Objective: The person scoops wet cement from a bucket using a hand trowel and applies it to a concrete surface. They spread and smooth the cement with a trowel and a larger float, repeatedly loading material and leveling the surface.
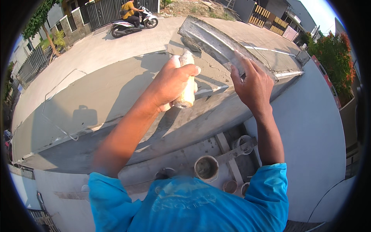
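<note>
My left hand [170,83] is closed round a thick, pale wooden handle [187,91] crusted with mortar. A grey, mortar-smeared part lies just beyond the handle's far end; I cannot tell how the two join. To the right, a long grey board [210,40] with raised ridges along it lies aslant, coated in mortar. Over its near end is my right hand [253,85], index finger stretched out and thumb apart, the fingertips on or just above its surface. Under both hands runs a ledge with smooth wet-looking grey mortar [96,92] on top.
Below stand a bucket [206,169] and several smaller containers, beside wooden planks [232,164]. A white wall [309,135] rises at right. Bent wire [45,101] lies across the ledge at left. Beyond, a person rides a motor scooter [133,25] along the road.
</note>
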Motion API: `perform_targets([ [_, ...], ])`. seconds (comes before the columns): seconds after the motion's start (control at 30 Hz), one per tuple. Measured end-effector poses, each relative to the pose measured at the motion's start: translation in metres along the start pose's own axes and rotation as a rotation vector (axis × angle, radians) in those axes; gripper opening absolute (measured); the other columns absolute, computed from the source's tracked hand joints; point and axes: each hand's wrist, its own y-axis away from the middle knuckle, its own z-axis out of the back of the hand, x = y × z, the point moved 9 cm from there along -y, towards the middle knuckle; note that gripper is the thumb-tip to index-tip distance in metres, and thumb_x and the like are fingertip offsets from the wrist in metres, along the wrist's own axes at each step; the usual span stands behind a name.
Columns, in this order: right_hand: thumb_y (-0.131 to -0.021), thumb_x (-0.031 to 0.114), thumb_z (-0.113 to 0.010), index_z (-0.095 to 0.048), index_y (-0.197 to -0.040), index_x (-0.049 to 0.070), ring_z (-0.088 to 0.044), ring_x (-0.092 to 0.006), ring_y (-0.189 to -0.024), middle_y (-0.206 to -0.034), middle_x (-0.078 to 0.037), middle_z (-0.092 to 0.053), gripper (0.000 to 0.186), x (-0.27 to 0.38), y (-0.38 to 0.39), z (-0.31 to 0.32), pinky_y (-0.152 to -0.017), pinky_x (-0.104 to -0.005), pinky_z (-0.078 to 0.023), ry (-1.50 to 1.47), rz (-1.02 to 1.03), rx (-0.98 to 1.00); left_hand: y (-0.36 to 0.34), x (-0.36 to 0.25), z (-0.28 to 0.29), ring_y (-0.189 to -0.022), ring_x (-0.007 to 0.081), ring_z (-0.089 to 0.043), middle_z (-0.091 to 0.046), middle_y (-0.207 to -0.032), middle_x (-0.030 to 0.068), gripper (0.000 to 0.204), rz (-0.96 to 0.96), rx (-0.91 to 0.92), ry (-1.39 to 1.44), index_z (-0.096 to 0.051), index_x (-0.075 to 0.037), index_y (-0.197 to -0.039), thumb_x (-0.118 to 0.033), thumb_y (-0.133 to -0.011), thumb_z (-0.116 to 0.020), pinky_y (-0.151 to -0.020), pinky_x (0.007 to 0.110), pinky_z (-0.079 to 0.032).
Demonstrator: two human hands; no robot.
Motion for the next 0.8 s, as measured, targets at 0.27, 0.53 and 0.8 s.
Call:
perform_targets([
  [0.27,-0.087,0.024,-0.068,-0.07,-0.121,0.016,-0.069,-0.0246,-0.062,-0.083,-0.003,-0.071,0.035,0.002,0.0,-0.039,-0.049,-0.0377,-0.049,0.043,0.036,-0.009,-0.001,0.014,0.002,-0.065,0.016,-0.061,-0.057,-0.087,0.0093,0.042,-0.025,-0.061,-0.122,-0.043,0.0,-0.121,-0.019,-0.091,-0.066,-0.052,0.033,-0.053],
  [0.53,-0.089,0.027,-0.065,-0.07,-0.117,0.012,-0.071,-0.0334,-0.081,-0.095,-0.008,-0.075,0.033,-0.059,-0.034,-0.091,-0.068,-0.0451,-0.054,0.161,-0.149,0.299,0.053,0.002,0.034,-0.07,0.0131,-0.059,-0.053,-0.106,0.009,0.054,-0.037,-0.059,0.024,-0.04,0.004,-0.134,-0.019,-0.091,-0.063,-0.052,0.03,-0.054],
  [0.8,-0.091,0.035,-0.065,-0.073,-0.116,0.013,-0.07,-0.035,-0.097,-0.095,-0.016,-0.075,0.035,-0.09,-0.033,-0.092,-0.086,-0.0458,-0.054,-0.097,-0.204,0.507,0.134,0.007,0.08,-0.056,0.0113,-0.054,-0.052,-0.097,0.0114,0.07,-0.143,-0.204,-0.046,-0.035,0.006,-0.14,-0.012,-0.081,-0.066,-0.04,0.025,-0.047],
])
